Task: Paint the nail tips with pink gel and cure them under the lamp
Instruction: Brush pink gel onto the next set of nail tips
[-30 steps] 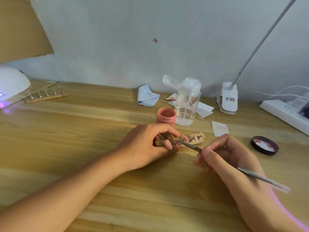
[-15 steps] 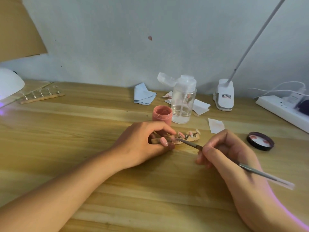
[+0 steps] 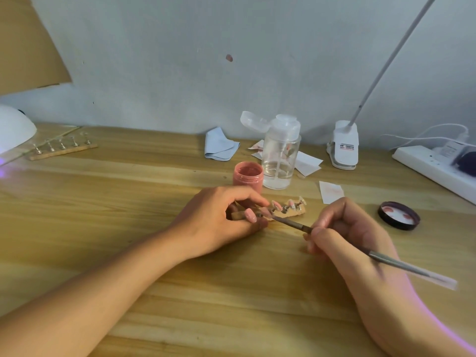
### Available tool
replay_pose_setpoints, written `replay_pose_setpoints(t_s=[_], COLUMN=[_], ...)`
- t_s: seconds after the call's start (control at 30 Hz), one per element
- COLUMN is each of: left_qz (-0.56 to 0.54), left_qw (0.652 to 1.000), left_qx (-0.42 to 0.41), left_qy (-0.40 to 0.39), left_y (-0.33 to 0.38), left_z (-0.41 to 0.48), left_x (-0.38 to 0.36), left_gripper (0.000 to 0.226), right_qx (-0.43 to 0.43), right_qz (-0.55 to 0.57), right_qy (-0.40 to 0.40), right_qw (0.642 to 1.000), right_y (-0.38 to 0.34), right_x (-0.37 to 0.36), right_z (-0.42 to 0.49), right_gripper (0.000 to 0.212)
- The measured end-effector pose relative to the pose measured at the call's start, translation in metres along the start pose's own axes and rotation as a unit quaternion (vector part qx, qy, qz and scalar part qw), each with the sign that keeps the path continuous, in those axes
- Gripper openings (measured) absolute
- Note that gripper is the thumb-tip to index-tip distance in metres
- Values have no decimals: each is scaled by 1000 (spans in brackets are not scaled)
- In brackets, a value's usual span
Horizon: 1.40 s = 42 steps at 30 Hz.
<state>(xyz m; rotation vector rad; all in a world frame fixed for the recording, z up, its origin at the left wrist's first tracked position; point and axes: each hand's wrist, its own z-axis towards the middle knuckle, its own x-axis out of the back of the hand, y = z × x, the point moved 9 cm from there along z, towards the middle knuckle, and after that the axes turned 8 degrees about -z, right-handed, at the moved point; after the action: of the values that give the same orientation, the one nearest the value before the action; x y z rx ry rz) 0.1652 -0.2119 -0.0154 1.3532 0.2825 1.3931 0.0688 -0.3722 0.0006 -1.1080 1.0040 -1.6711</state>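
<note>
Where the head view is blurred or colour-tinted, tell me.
Head view: the brush smears with motion blur at its handle end; purple glow lies on the table beside the cure lamp; a purple tint edges the wrist of the right hand.

left hand (image 3: 213, 220) curled, seemingly gripping holder (image 3: 296, 214), right hand (image 3: 347, 235) pinching brush (image 3: 291, 223)

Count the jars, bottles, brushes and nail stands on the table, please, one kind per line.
Jar: 1
Bottle: 1
Brush: 1
Stand: 2
Total: 5
</note>
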Motion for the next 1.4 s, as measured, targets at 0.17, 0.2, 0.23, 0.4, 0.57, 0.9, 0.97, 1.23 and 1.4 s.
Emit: replay_pose_setpoints(t_s=[0.17,0.2,0.23,0.4,0.57,0.9,0.97,1.23,1.4], left_qz=[-8,-8,-8,-12,-8,-2,-2,-7,-18], left_qw=[1000,1000,1000,1000,1000,1000,1000,1000,1000], left_qx=[1,0,1,2,1,2,4,1,2], left_qy=[-3,-4,-4,-4,-3,-3,-2,-8,-8], left_y=[1,1,1,1,2,1,1,0,1], left_z=[0,0,0,-1,0,-1,0,0,0], left_x=[0,0,0,0,0,0,0,-1,-2], left_gripper=[25,25,25,25,26,25,24,25,29], right_qx=[6,6,5,9,10,19,23,27,29], right_qz=[2,1,3,3,-5,-14,-26,-32,-27], right_qy=[-6,-2,2,-5,2,0,-7,-5,-7], right_qw=[1000,1000,1000,1000,1000,1000,999,999,999], right_y=[-1,0,0,-1,0,-5,-6,-9,-11], right_x=[-2,-1,0,-2,-1,-2,-4,-4,-3], right_z=[0,0,0,1,2,0,0,0,-1], right_gripper=[5,5,5,5,4,6,7,7,8])
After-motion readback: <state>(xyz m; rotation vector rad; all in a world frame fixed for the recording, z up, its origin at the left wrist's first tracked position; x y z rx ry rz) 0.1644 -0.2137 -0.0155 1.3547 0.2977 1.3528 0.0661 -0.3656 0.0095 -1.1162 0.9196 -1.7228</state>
